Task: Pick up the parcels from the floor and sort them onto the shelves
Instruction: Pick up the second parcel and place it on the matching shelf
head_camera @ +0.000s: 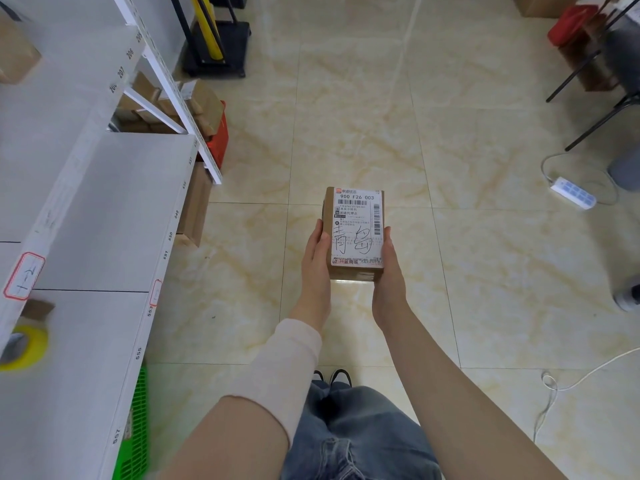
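Both hands (349,268) clasp rectangular cardboard parcel (355,233).

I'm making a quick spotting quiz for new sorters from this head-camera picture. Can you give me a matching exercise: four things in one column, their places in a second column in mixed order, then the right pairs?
Things:
1. parcel
2. tape roll
3. power strip
4. green basket

Places:
A. on the floor tiles at the right, with a white cable
B. held between the left hand and right hand, label up
C. under the lowest white shelf
D. on a shelf at the left edge of the picture

Pairs: 1-B, 2-D, 3-A, 4-C
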### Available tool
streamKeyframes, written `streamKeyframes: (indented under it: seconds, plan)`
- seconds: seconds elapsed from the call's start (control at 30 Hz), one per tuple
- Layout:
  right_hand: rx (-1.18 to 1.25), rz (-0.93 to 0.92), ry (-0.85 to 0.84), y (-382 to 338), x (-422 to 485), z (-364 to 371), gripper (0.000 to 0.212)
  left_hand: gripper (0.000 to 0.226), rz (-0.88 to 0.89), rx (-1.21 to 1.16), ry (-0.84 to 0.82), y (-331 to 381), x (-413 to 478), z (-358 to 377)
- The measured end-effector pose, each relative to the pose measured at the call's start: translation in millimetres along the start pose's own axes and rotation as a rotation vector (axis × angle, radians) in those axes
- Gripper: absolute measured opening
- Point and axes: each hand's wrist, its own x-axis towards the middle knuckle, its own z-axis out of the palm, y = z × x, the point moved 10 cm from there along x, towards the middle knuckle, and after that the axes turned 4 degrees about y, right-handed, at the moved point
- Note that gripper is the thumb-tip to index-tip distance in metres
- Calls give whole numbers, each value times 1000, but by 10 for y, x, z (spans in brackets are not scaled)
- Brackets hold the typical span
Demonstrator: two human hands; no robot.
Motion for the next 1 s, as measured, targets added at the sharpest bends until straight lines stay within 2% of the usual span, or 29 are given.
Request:
streamKeyframes:
  seconds: [0.47,0.63,0.7,0.8,1.0]
  plan:
    - [14,17,13,-108,383,-223,52,51,-1,35,-20,-179,325,341]
    - [9,29,-17,-229,747,-127,54,65,17,48,-25,-93,682,516]
    - [6,35,-25,-321,959,-44,55,70,18,52,-14,-34,905,583]
    - [23,48,-18,-468,1409,126,52,63,9,31,-4,63,1373,707]
    - [-14,41,-6,-955,2621,774,54,65,-7,-21,-13,553,2693,1055]
